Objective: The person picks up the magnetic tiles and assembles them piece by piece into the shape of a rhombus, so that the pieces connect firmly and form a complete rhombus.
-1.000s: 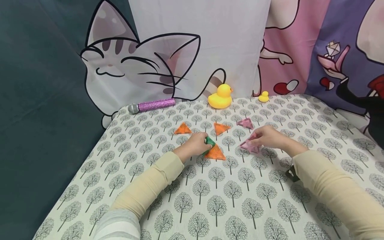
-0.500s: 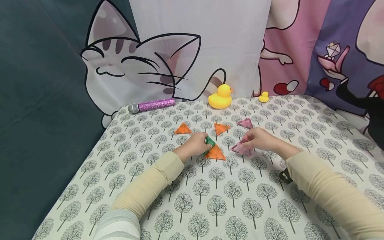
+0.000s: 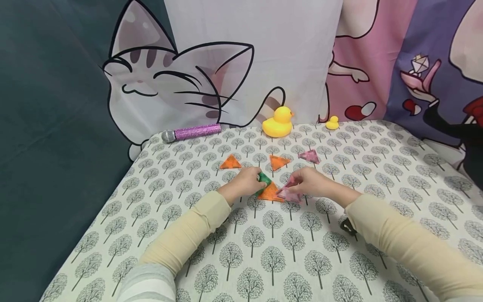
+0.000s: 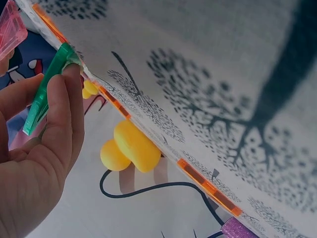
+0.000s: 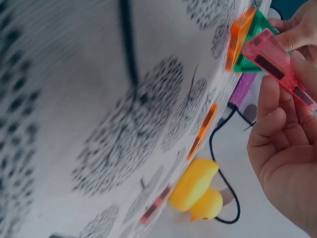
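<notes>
HEAD VIEW | Left hand [image 3: 246, 180]: green tile [image 3: 266, 179] pinched, tilted up from table [image 3: 320, 268] | Right hand [image 3: 310, 181]: pink tile [image 3: 291, 196] pinched between thumb and fingers [image 5: 269, 94], one corner directed toward 9 o'clock | Near orange tile [image 3: 270, 193]: laid at green tile's 5 o'clock, between 8 and 9 o'clock from right hand; left hand nearer | Pink-orange contact: cannot be confirmed
</notes>
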A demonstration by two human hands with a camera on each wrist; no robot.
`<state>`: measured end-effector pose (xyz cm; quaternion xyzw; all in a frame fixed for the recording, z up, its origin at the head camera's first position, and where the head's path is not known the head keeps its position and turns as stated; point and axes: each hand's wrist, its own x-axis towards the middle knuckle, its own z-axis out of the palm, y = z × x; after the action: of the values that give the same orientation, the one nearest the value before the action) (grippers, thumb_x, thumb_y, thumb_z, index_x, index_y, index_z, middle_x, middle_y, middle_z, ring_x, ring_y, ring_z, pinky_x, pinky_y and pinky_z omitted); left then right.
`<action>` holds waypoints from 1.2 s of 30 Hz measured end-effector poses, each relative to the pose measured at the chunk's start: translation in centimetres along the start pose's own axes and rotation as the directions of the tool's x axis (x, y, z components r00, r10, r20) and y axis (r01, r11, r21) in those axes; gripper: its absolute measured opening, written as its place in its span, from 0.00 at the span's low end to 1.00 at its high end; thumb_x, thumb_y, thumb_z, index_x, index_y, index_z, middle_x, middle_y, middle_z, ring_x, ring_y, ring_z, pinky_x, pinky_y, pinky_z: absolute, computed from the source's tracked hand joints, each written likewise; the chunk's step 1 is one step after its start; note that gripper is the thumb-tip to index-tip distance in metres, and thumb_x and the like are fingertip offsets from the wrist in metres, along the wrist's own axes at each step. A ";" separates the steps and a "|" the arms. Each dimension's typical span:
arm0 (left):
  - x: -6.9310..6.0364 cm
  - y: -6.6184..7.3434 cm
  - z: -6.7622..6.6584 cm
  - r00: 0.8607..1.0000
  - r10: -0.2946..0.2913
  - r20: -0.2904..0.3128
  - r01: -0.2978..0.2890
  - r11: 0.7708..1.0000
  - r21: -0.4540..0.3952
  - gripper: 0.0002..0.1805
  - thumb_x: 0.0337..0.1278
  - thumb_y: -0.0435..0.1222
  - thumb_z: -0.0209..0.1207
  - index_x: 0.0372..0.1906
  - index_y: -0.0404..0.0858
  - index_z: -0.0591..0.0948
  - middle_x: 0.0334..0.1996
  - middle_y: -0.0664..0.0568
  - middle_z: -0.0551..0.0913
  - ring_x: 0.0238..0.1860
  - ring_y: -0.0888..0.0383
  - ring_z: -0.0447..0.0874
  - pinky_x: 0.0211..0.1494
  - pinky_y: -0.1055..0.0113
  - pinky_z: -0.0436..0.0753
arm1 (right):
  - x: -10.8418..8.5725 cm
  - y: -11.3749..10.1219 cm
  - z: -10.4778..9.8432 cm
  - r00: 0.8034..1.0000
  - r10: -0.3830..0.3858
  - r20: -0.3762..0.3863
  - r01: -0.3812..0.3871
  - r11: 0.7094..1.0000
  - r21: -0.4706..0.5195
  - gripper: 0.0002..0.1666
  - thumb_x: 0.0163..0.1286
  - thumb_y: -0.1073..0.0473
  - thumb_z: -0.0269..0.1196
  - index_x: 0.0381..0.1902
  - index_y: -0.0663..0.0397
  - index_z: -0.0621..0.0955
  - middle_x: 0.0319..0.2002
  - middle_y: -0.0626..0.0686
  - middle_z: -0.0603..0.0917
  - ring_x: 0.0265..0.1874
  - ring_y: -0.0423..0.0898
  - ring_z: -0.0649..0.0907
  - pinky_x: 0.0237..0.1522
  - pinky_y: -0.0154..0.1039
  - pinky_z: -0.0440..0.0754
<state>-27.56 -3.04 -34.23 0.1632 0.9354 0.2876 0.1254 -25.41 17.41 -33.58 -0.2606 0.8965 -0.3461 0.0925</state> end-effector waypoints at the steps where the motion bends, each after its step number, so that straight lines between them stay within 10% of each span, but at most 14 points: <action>1: 0.0 0.0 0.0 1.000 0.002 -0.002 -0.002 1.000 0.002 0.11 0.50 0.36 0.58 0.38 0.35 0.74 0.26 0.52 0.75 0.23 0.60 0.73 0.24 0.72 0.75 | 0.1 -0.1 0.1 1.000 -0.007 0.002 0.007 1.000 -0.003 0.06 0.50 0.61 0.65 0.25 0.56 0.79 0.19 0.46 0.77 0.17 0.41 0.70 0.18 0.32 0.70; 36: -0.8 0.3 -0.8 0.999 0.022 -0.040 -0.022 1.000 0.000 0.18 0.57 0.49 0.49 0.42 0.40 0.76 0.37 0.50 0.77 0.30 0.59 0.74 0.26 0.70 0.75 | 2.5 -1.9 2.7 0.999 -0.048 0.003 0.047 0.980 -0.194 0.08 0.51 0.55 0.66 0.21 0.52 0.80 0.17 0.41 0.77 0.17 0.38 0.73 0.21 0.33 0.71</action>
<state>-27.05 -3.55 -33.30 0.1678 0.9358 0.2923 0.1037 -25.82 13.39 -34.31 -0.2895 0.9195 -0.2595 0.0579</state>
